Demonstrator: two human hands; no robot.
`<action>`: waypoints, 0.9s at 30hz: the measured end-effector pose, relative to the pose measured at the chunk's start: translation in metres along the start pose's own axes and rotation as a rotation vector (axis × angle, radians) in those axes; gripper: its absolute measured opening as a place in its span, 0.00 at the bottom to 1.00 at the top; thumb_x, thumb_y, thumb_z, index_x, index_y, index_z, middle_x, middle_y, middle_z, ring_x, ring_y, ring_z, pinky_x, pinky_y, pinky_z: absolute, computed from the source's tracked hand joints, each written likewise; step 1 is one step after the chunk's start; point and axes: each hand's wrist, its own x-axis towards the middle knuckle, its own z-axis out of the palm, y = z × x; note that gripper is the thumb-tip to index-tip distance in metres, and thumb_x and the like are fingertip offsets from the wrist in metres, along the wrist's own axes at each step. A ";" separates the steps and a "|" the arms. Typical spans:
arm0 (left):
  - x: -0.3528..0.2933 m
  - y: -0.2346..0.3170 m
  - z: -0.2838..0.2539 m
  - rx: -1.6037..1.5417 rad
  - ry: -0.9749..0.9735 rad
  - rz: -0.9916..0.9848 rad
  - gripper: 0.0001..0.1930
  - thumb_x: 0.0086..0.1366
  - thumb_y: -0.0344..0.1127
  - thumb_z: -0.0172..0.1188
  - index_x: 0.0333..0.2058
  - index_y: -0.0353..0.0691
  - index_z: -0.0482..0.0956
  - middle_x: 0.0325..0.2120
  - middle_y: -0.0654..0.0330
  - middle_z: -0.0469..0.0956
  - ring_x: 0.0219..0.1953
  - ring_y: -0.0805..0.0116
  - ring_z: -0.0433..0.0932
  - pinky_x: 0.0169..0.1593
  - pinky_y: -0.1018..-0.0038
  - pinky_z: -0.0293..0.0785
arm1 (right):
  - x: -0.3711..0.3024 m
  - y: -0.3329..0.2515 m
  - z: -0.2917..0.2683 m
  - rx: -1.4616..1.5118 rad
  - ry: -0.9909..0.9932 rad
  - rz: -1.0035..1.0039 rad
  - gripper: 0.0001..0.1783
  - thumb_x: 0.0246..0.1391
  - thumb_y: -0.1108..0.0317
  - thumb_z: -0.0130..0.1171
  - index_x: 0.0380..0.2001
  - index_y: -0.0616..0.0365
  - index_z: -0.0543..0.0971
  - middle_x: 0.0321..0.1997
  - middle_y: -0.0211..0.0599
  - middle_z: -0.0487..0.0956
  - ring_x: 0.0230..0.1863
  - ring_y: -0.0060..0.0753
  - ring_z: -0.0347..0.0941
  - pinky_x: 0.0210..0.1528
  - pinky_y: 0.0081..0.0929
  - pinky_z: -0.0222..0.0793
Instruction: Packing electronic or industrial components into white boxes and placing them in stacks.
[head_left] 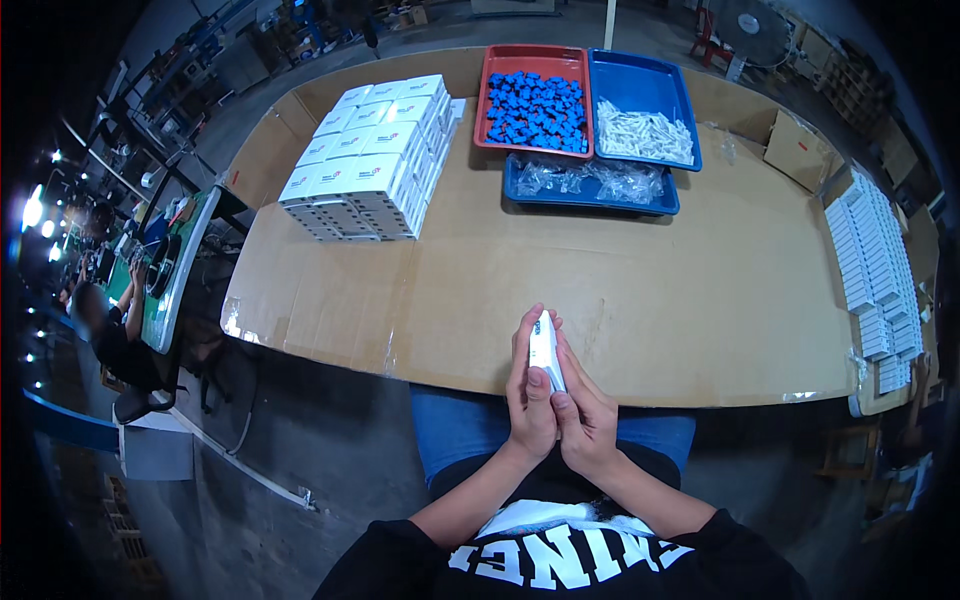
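Between my palms, just over the near edge of the table, a small white box (543, 345) stands on its narrow side toward me. My left hand (530, 400) wraps it from the left, its thumb lying along the near end. From the right, my right hand (588, 410) presses against it with the fingers stretched along its side and the thumb close to the other thumb. Most of the box's sides are hidden by my fingers.
The cardboard-covered table (500, 290) bears stacked white boxes (365, 160) at left. At the back are a red tray (535, 148) of blue pieces, a blue tray (640, 75) of white pieces, and another blue tray (590, 203) of clear bags. More white boxes (875, 265) stand far right. A person (120, 330) sits left.
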 end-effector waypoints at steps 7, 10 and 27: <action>0.004 -0.018 -0.002 -0.010 0.063 -0.081 0.48 0.76 0.70 0.41 0.75 0.31 0.50 0.67 0.45 0.65 0.71 0.57 0.63 0.75 0.62 0.54 | 0.004 0.022 0.003 -0.004 -0.007 0.067 0.24 0.69 0.75 0.54 0.66 0.72 0.73 0.71 0.66 0.70 0.72 0.59 0.69 0.69 0.40 0.68; 0.005 -0.026 -0.001 -0.043 0.094 -0.101 0.46 0.77 0.69 0.41 0.75 0.31 0.51 0.67 0.44 0.65 0.71 0.57 0.64 0.75 0.62 0.54 | 0.004 0.026 0.006 -0.009 0.020 0.106 0.23 0.70 0.75 0.54 0.65 0.72 0.73 0.70 0.66 0.71 0.72 0.58 0.69 0.69 0.39 0.68; 0.011 -0.033 -0.013 -0.009 0.129 -0.051 0.49 0.74 0.73 0.41 0.74 0.33 0.51 0.69 0.44 0.64 0.70 0.56 0.64 0.73 0.62 0.56 | 0.010 0.038 0.008 0.483 0.004 0.265 0.27 0.76 0.59 0.49 0.67 0.69 0.71 0.76 0.58 0.65 0.78 0.49 0.59 0.76 0.41 0.58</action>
